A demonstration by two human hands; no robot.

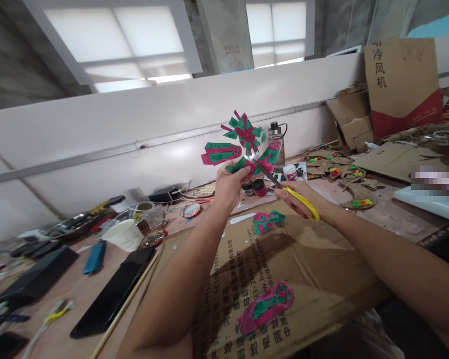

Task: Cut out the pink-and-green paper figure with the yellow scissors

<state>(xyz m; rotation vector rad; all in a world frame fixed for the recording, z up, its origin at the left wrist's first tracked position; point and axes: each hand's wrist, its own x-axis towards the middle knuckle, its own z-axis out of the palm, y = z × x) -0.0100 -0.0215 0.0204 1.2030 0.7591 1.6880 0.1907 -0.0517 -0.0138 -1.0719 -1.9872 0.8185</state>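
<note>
We hold the painted cutout (243, 144), magenta and green, raised above the middle of the tabletop (389, 214), our left hand (230, 187) clamped on its lower edge. Our right hand (297, 197) grips the yellow-handled scissors (284, 189), whose blades meet the cutout's base. Beneath our forearms lies a flattened cardboard sheet (322, 269) bearing two more painted pieces (265, 306), (267, 222). A paper cup (125, 234) and a dark phone (112, 291) sit toward the tabletop's left edge.

The upright cardboard box (402, 80) reads 冷风机, the top character perhaps 动
</note>
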